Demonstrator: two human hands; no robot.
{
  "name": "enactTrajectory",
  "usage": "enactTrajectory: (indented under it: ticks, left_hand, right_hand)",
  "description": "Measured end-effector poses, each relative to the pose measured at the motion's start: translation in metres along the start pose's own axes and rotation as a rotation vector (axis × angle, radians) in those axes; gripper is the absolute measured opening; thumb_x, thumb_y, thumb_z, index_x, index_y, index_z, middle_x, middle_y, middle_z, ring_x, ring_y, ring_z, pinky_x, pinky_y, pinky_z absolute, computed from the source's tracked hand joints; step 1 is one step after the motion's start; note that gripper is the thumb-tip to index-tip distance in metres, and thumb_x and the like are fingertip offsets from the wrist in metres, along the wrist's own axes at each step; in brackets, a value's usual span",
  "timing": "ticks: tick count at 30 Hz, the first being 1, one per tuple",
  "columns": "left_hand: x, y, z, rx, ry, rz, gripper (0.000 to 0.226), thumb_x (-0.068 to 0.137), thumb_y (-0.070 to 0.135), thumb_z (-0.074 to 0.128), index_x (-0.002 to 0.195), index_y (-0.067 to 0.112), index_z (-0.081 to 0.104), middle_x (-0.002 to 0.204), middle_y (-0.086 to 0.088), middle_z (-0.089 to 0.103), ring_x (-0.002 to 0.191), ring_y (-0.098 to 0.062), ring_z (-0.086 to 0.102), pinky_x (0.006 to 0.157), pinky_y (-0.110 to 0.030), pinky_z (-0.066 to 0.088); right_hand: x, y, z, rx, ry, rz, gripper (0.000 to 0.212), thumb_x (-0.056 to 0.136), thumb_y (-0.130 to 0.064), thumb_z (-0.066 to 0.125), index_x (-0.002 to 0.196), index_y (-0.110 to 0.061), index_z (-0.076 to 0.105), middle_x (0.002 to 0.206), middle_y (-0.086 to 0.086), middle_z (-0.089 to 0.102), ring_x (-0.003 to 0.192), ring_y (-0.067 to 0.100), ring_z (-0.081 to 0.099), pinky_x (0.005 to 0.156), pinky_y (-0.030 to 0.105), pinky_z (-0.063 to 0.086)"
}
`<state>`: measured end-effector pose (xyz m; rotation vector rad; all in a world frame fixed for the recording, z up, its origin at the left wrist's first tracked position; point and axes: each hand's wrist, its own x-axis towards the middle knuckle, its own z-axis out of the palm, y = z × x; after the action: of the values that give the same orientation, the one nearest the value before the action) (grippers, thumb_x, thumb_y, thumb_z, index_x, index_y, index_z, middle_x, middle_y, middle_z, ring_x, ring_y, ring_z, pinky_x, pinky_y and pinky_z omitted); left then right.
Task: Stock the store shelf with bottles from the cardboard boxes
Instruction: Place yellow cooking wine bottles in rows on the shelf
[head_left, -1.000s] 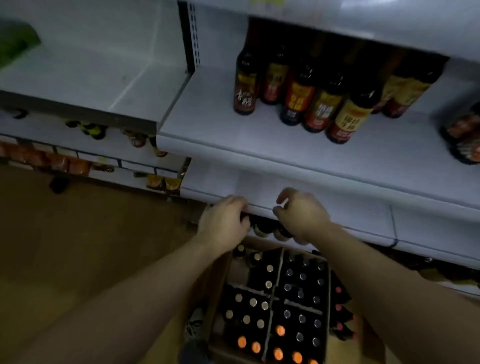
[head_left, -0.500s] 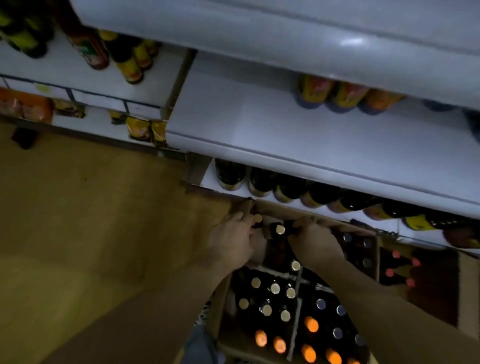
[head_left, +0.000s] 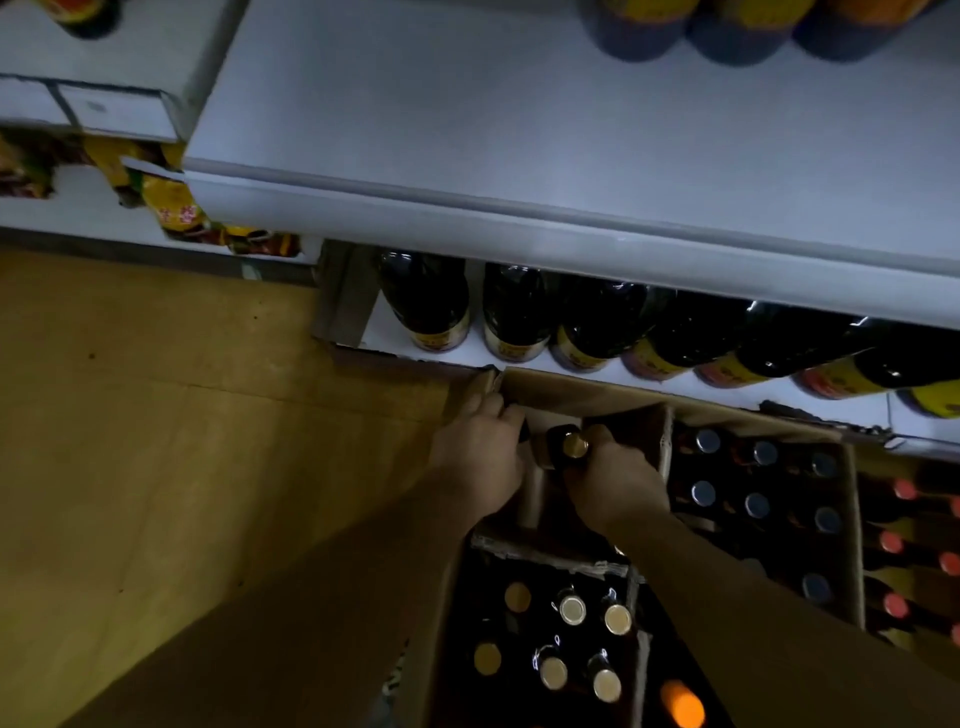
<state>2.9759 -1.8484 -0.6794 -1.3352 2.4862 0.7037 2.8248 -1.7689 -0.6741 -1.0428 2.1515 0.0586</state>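
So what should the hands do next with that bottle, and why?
Probably lift the gold-capped bottle straight up. The fingers of the right hand curl round its neck, but its body sits down inside the cardboard box, with a divider close beside it. Going straight up should clear that before it swings to the bottom shelf.

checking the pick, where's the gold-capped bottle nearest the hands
Head view, centre: the gold-capped bottle sits in the far-left compartment of the cardboard box, between the left hand and right hand.
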Motion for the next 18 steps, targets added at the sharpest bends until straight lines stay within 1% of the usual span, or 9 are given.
enactTrajectory:
  ticks: [2, 3, 5, 6, 8, 11, 14, 16, 18]
  left_hand:
    - [0.016, -0.003, 0.011, 0.075, 0.013, 0.016, 0.058, 0.095, 0.031, 0.062, 0.150, 0.030, 0.044, 0.162, -0.004, 0.034, 0.148, -0.028, 0.026, 0.115, -0.047, 0.038]
    - [0.024, -0.006, 0.017, 0.118, 0.009, 0.029, 0.063, 0.095, 0.031, 0.062, 0.153, 0.032, 0.039, 0.164, -0.005, 0.031, 0.150, -0.030, 0.023, 0.117, -0.049, 0.034]
    - [0.036, -0.012, 0.027, 0.209, -0.022, 0.060, 0.067, 0.098, 0.031, 0.059, 0.158, 0.035, 0.032, 0.165, -0.006, 0.031, 0.152, -0.032, 0.019, 0.119, -0.049, 0.030]
    - [0.041, -0.014, 0.032, 0.253, -0.040, 0.073, 0.067, 0.099, 0.031, 0.058, 0.159, 0.035, 0.031, 0.165, -0.006, 0.032, 0.153, -0.034, 0.017, 0.120, -0.049, 0.028]
    - [0.047, -0.017, 0.039, 0.327, -0.059, 0.096, 0.063, 0.099, 0.033, 0.057, 0.158, 0.033, 0.034, 0.162, -0.008, 0.038, 0.154, -0.036, 0.014, 0.120, -0.051, 0.024]
    - [0.053, -0.018, 0.044, 0.390, -0.040, 0.137, 0.054, 0.100, 0.032, 0.053, 0.153, 0.030, 0.042, 0.153, -0.008, 0.050, 0.153, -0.039, 0.018, 0.118, -0.055, 0.022]
    - [0.056, -0.018, 0.043, 0.443, -0.022, 0.200, 0.046, 0.102, 0.028, 0.049, 0.148, 0.027, 0.046, 0.142, -0.007, 0.057, 0.146, -0.038, 0.029, 0.114, -0.053, 0.024]
    - [0.058, -0.017, 0.041, 0.440, 0.002, 0.233, 0.043, 0.102, 0.025, 0.050, 0.145, 0.024, 0.050, 0.139, -0.007, 0.060, 0.141, -0.036, 0.034, 0.112, -0.051, 0.022]
    - [0.059, -0.015, 0.039, 0.438, 0.000, 0.252, 0.044, 0.100, 0.025, 0.052, 0.145, 0.023, 0.050, 0.137, -0.006, 0.061, 0.140, -0.035, 0.036, 0.112, -0.050, 0.020]
  right_hand:
    - [0.013, 0.001, 0.013, 0.008, 0.001, 0.007, 0.033, 0.103, -0.034, 0.053, 0.131, -0.019, 0.047, 0.086, 0.000, 0.054, 0.073, 0.023, 0.054, 0.066, 0.032, 0.045]
    - [0.020, 0.002, 0.020, 0.013, 0.004, 0.003, 0.036, 0.103, -0.036, 0.053, 0.134, -0.019, 0.045, 0.086, 0.000, 0.053, 0.070, 0.021, 0.052, 0.064, 0.031, 0.044]
    - [0.033, 0.003, 0.032, 0.027, 0.007, 0.006, 0.039, 0.103, -0.039, 0.053, 0.134, -0.017, 0.044, 0.092, 0.003, 0.059, 0.070, 0.020, 0.055, 0.063, 0.031, 0.043]
    - [0.039, 0.004, 0.037, 0.031, 0.005, 0.013, 0.039, 0.103, -0.040, 0.053, 0.132, -0.016, 0.045, 0.097, 0.006, 0.063, 0.075, 0.023, 0.059, 0.065, 0.032, 0.043]
    - [0.048, 0.004, 0.044, 0.012, -0.009, 0.030, 0.038, 0.103, -0.038, 0.053, 0.132, -0.016, 0.044, 0.110, 0.011, 0.066, 0.091, 0.030, 0.066, 0.069, 0.033, 0.043]
    - [0.055, 0.004, 0.051, -0.013, -0.004, 0.066, 0.042, 0.103, -0.039, 0.053, 0.137, -0.017, 0.040, 0.120, 0.014, 0.063, 0.104, 0.034, 0.065, 0.074, 0.035, 0.041]
    - [0.060, 0.004, 0.055, -0.014, 0.026, 0.074, 0.052, 0.102, -0.039, 0.057, 0.143, -0.015, 0.035, 0.125, 0.016, 0.060, 0.106, 0.035, 0.065, 0.074, 0.036, 0.040]
    - [0.061, 0.004, 0.055, -0.042, 0.046, 0.052, 0.052, 0.104, -0.037, 0.053, 0.146, -0.013, 0.032, 0.128, 0.016, 0.058, 0.107, 0.034, 0.065, 0.073, 0.035, 0.039]
    - [0.059, 0.005, 0.053, -0.059, 0.055, 0.029, 0.050, 0.106, -0.035, 0.050, 0.146, -0.012, 0.032, 0.127, 0.016, 0.058, 0.106, 0.033, 0.064, 0.072, 0.034, 0.038]
